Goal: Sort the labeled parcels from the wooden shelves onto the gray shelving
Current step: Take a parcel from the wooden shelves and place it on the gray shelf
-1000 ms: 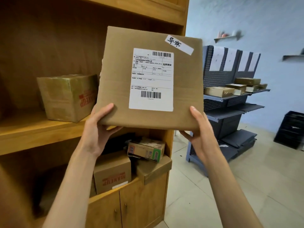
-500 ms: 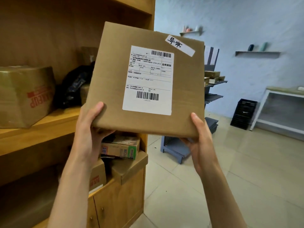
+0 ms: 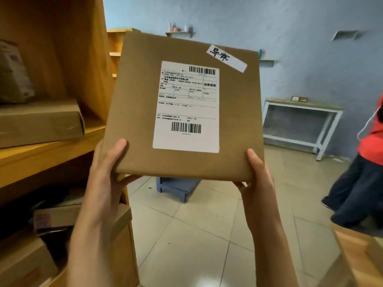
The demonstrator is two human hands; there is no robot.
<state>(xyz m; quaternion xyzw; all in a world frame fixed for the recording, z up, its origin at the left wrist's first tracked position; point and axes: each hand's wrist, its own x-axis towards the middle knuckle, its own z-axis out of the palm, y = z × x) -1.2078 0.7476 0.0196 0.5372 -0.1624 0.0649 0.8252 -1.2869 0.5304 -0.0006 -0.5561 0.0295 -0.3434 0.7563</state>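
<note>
Swinging rightward since the earlier pictures, the view is now leaving most of the wooden shelves (image 3: 51, 141) at the left edge, while a white-framed bench (image 3: 300, 121) and a person in a red top (image 3: 373, 141) are coming into sight along the blue wall; the gray shelving is now almost wholly hidden behind the parcel, with only its base (image 3: 178, 187) showing on the tiled floor (image 3: 196, 245).

Both hands are gripping the flat cardboard parcel (image 3: 134, 110), holding it upright in the air in front of the camera, clear of any shelf. The left hand (image 3: 105, 172) is clasping its lower left corner, thumb lying on the front face. The right hand (image 3: 255, 179) is clasping its lower right corner in the same way. A white shipping label (image 3: 186, 106) is facing the camera, and a small handwritten sticker (image 3: 226, 58) is sitting near the upper right corner. Other boxes (image 3: 39, 123) are lying on the wooden shelves.
</note>
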